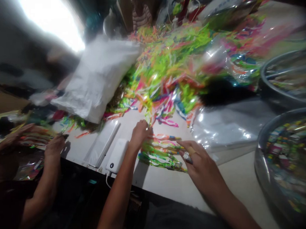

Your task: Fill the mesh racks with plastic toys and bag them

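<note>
My left hand reaches to the near edge of a heap of colourful wrapped strips. Its fingers are curled together, and what they hold, if anything, is hidden by blur. Just right of it, a row of green, white and orange strips lies side by side on the white table. At the right ends of this row is my right hand, its index finger stretched out to the strips and the thumb apart. A small whitish piece shows at its fingers; I cannot tell whether it is worn or held.
A white power bank with a cable and a clear flat pack lie left. Behind stands a stuffed white bag. Right are clear plastic bags and two metal bowls. A co-worker's hands handle strips at far left.
</note>
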`<state>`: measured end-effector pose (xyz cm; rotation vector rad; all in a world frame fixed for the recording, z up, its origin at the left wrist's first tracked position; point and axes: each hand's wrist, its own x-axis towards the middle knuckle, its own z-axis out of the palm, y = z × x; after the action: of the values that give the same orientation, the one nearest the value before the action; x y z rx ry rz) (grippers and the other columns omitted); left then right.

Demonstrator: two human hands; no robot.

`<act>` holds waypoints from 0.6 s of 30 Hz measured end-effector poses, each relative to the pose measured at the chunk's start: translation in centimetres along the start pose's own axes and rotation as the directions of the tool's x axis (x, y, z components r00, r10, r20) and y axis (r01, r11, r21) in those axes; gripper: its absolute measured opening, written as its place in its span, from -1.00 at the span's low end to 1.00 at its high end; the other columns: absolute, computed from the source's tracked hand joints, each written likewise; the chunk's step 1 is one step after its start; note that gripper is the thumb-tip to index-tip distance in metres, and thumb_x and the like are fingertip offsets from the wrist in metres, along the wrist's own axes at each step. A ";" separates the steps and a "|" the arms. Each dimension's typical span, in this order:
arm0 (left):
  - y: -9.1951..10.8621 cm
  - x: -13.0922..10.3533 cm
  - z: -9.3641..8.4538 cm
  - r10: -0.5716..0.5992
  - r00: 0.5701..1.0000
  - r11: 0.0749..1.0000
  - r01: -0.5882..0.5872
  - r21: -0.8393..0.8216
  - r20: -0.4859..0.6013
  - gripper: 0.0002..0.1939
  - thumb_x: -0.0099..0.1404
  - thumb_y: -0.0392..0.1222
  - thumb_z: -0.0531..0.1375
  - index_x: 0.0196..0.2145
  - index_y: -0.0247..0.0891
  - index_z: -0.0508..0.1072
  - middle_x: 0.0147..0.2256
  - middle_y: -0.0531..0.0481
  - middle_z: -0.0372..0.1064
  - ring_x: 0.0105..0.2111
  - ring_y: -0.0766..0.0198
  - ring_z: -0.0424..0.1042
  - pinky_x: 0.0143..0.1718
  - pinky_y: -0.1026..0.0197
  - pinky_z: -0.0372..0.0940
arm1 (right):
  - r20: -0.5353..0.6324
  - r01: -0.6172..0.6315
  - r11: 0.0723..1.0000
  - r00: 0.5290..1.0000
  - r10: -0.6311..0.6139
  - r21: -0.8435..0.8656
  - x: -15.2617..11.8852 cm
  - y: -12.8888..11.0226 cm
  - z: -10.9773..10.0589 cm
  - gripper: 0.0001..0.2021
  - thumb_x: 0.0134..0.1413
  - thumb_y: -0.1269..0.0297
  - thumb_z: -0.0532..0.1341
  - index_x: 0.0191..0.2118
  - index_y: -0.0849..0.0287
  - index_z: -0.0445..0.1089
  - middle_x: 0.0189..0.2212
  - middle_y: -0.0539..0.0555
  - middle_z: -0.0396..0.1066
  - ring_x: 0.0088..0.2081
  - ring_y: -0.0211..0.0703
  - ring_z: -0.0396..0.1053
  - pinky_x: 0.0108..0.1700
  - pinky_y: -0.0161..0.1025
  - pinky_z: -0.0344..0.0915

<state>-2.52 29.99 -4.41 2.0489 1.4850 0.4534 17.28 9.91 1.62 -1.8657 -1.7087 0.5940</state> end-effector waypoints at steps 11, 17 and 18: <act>3.3 -4.0 -3.2 0.023 0.998 0.832 -0.055 -0.552 -0.066 -0.77 0.40 -0.08 0.10 -0.10 -0.25 0.41 -0.14 -0.12 0.51 -0.19 0.16 0.52 -0.14 0.14 0.42 | 0.254 -0.344 0.857 0.931 0.261 0.383 -0.1 -2.0 -2.0 -0.56 0.37 -0.19 0.10 0.18 -0.10 0.35 0.05 0.07 0.54 0.07 0.07 0.50 0.11 -0.02 0.39; 7.0 -7.8 -1.5 0.136 0.973 0.143 0.169 -0.975 0.189 -0.63 0.30 -0.15 0.19 0.04 -0.28 0.46 -0.19 -0.14 0.59 -0.16 0.04 0.59 -0.01 0.00 0.42 | 0.184 -0.276 0.857 0.959 0.215 0.436 -0.1 -2.3 -3.5 -0.52 0.39 -0.15 0.12 0.27 -0.07 0.37 0.05 0.10 0.52 0.14 0.07 0.44 0.21 0.01 0.33; 7.5 -8.0 -1.1 0.144 0.965 0.096 0.208 -0.973 0.220 -0.67 0.35 -0.08 0.18 0.00 -0.29 0.48 -0.23 -0.14 0.59 -0.19 0.03 0.59 -0.02 -0.01 0.43 | 0.160 -0.270 0.868 0.962 0.222 0.418 -0.1 -2.3 -3.9 -0.51 0.38 -0.15 0.13 0.28 -0.09 0.37 0.09 0.09 0.50 0.17 0.08 0.42 0.23 0.02 0.30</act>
<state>-0.19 21.01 1.52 0.8127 0.5806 0.8370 18.02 9.60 6.03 -1.7508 -1.2632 1.1002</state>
